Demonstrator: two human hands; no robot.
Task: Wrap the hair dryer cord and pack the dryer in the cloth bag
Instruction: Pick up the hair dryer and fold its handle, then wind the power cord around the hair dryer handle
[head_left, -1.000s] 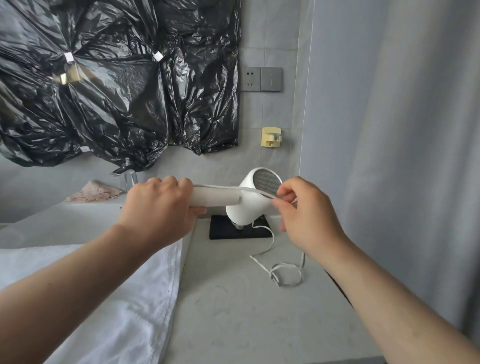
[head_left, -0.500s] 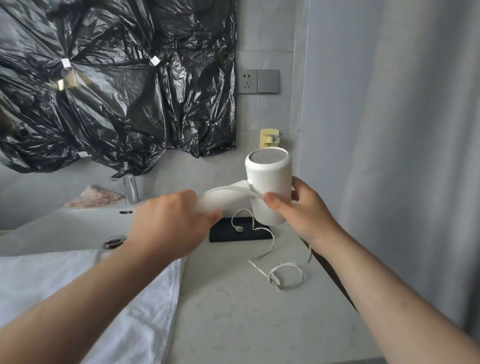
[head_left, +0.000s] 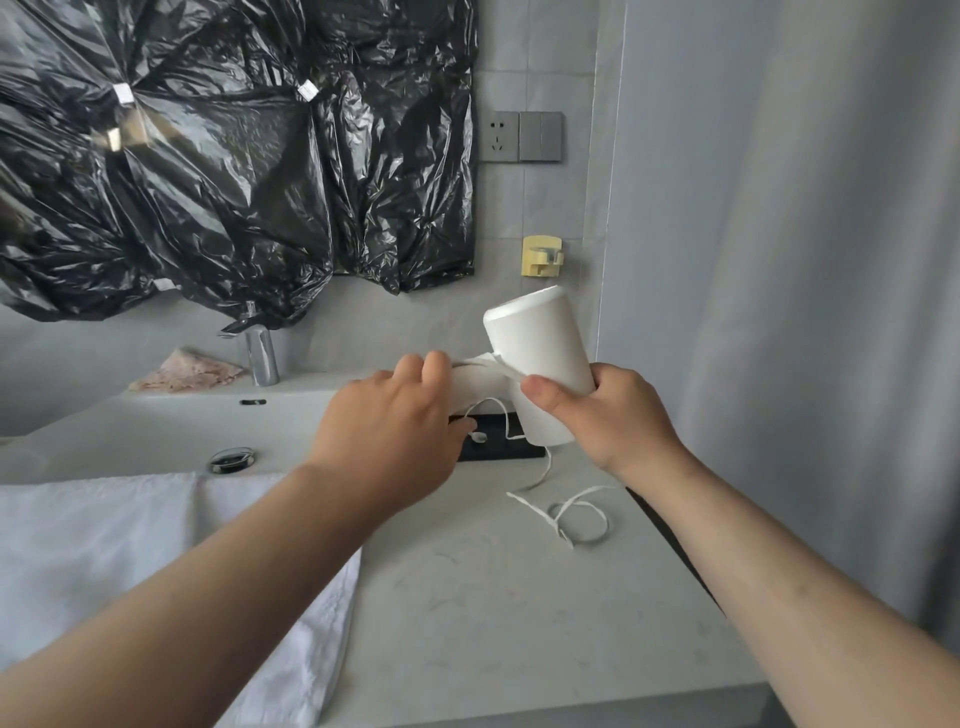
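Observation:
The white hair dryer is held in the air above the counter, its barrel tilted upright. My right hand grips the barrel from the right, thumb across its front. My left hand is curled round the dryer's handle, which points left and is mostly hidden by my fingers. The thin white cord hangs from the handle and lies in a loose loop on the counter. A white cloth, perhaps the cloth bag, lies spread over the sink's front edge at the lower left.
A black flat object lies on the grey counter under the dryer. A sink with a chrome tap is at left, a pinkish rag behind it. A wall socket, a yellow hook and a grey curtain stand behind and right.
My right hand moved from pinching the cord to gripping the dryer's barrel, and the dryer rose and turned so its barrel tilts up. My left hand kept hold of the handle.

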